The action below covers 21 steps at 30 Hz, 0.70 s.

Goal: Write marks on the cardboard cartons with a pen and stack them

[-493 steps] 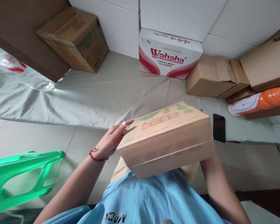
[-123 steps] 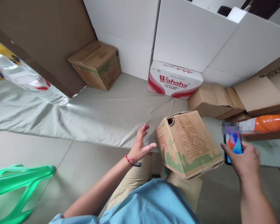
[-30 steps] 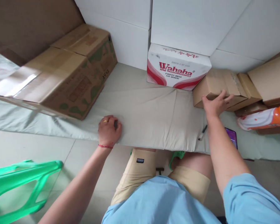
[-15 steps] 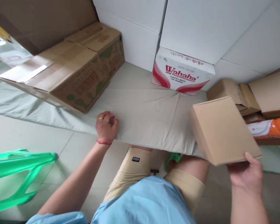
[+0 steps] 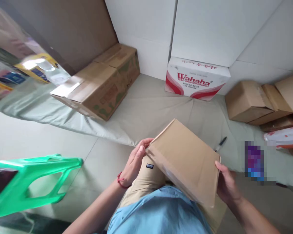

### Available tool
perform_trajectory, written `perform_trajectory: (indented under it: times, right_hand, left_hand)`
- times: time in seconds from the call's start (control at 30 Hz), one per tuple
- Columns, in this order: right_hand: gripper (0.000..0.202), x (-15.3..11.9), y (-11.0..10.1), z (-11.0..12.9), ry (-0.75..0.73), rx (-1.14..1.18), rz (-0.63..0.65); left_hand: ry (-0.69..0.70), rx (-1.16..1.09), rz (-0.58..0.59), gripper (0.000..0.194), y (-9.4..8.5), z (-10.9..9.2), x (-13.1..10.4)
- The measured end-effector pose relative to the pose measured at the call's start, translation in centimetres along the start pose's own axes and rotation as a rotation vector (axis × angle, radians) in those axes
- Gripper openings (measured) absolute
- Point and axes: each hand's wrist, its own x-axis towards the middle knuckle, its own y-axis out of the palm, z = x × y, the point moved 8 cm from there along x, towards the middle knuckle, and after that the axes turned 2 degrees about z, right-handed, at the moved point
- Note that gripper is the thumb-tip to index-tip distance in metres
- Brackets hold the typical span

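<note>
A plain brown cardboard box (image 5: 185,159) is tilted in front of my body, over my lap. My right hand (image 5: 228,180) grips its right edge, thumb on the upper face and the other fingers mostly hidden behind it. At the box's left corner, my left hand (image 5: 138,159) steadies it with fingers extended along the side and partly hidden behind the edge. A red cord circles my left wrist. Just beyond the box, a dark pen (image 5: 221,144) lies on the cloth-covered table (image 5: 146,110).
Two taped cartons (image 5: 97,87) stand at the left, beside shiny packages (image 5: 39,68). A white-and-red Wahaha carton (image 5: 197,78) is against the wall. More brown boxes (image 5: 249,100) and a pixelated item (image 5: 254,161) are on the right. A green stool (image 5: 44,172) stands on the floor.
The cardboard box has come from the right to the middle in my right hand. My left hand has left the table, uncurled and met the box. The view has shifted, exposing the pen.
</note>
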Motion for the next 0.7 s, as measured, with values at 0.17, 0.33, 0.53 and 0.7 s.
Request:
perform_trajectory:
  times: [0.17,0.33,0.53,0.7]
  right_hand:
    - [0.072,0.8,-1.4,3.5,-0.274,-0.152,0.033]
    - [0.075,0.6,-2.8,2.3,-0.364,-0.043,-0.069]
    - [0.077,-0.9,-4.0,1.2,-0.349,0.042,-0.109]
    - [0.074,-2.6,-1.7,3.8,-0.447,0.032,-0.065]
  left_hand:
    - [-0.047,-0.063,0.148,0.086,2.4,-0.7,-1.1]
    - [-0.038,0.168,0.119,0.086,3.7,-1.7,-0.3]
    - [-0.052,0.094,0.148,0.081,4.3,-0.5,0.4]
    - [-0.239,-0.363,0.034,0.062,2.8,3.4,0.8]
